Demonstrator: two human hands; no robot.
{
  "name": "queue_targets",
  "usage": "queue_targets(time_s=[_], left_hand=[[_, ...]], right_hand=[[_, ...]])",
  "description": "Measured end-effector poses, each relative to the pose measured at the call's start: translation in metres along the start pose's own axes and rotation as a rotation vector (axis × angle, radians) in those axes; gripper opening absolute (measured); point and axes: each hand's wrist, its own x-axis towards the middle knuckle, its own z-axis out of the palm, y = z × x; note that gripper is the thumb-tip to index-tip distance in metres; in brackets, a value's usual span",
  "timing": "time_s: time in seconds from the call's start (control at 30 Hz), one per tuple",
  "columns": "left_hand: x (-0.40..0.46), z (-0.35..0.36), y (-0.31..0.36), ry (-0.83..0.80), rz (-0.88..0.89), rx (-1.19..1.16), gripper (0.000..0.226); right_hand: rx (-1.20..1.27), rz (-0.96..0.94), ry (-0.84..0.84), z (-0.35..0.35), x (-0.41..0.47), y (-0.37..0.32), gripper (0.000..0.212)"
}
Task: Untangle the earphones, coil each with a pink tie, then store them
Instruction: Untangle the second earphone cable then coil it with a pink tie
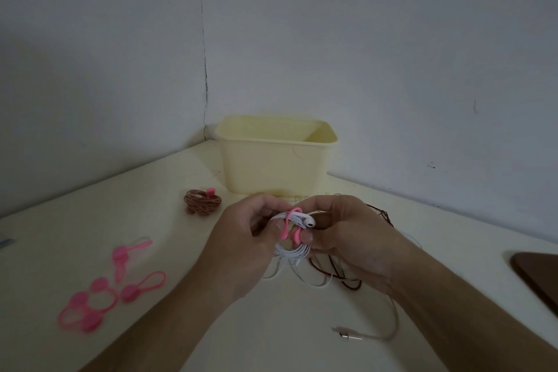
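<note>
A coil of white earphones (292,251) hangs between both hands above the table, one earbud sticking out toward the right. A pink tie (287,225) is looped around the coil. My left hand (241,238) grips the coil's left side with curled fingers. My right hand (347,229) pinches the coil and the tie's lower end with thumb and fingers. A brown earphone coil (201,201) bound with a pink tie lies on the table left of the hands. A pale yellow box (277,160) stands open behind them.
Several spare pink ties (99,296) lie at the front left. Loose brown cable (347,278) and a white cable with a plug (362,335) trail under and right of my hands. A dark brown object (537,275) sits at the right edge. Walls meet behind the box.
</note>
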Motion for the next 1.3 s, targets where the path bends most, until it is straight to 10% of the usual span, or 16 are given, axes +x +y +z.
queue_targets(time_s=[0.37, 0.6, 0.87, 1.3], left_hand=[[0.002, -0.003, 0.0, -0.006, -0.039, -0.021, 0.023], [0.003, -0.002, 0.0, 0.045, -0.034, 0.038, 0.025], [0.0, -0.002, 0.003, 0.049, -0.013, 0.031, 0.023], [-0.001, -0.004, 0.007, -0.049, -0.026, -0.007, 0.015]], right_hand=[[-0.034, -0.035, 0.043, 0.007, 0.001, 0.001, 0.026], [-0.236, -0.118, 0.08, 0.011, -0.003, -0.002, 0.061], [-0.401, -0.345, 0.188, 0.016, -0.004, 0.0, 0.015], [-0.524, -0.296, 0.274, 0.013, -0.002, 0.003, 0.02]])
